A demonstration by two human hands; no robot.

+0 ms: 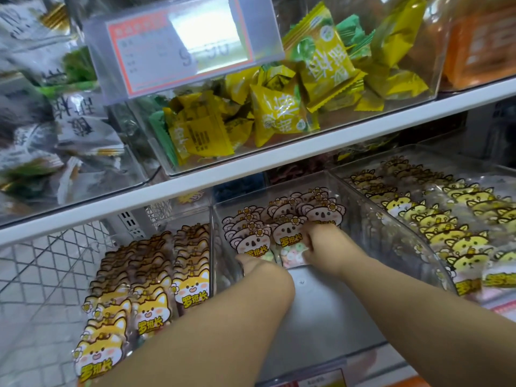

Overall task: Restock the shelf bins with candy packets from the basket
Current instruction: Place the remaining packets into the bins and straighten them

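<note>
Clear shelf bin surrounds both hands: right hand grips a koala candy packet; left hand grip I cannot tell.

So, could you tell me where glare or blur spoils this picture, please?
Head view: white glare washes out the price label, its figures barely legible; head view's left edge smears the grey packets with blur; the shelf edge runs tilted across the frame; the koala packets are sharp.
</note>
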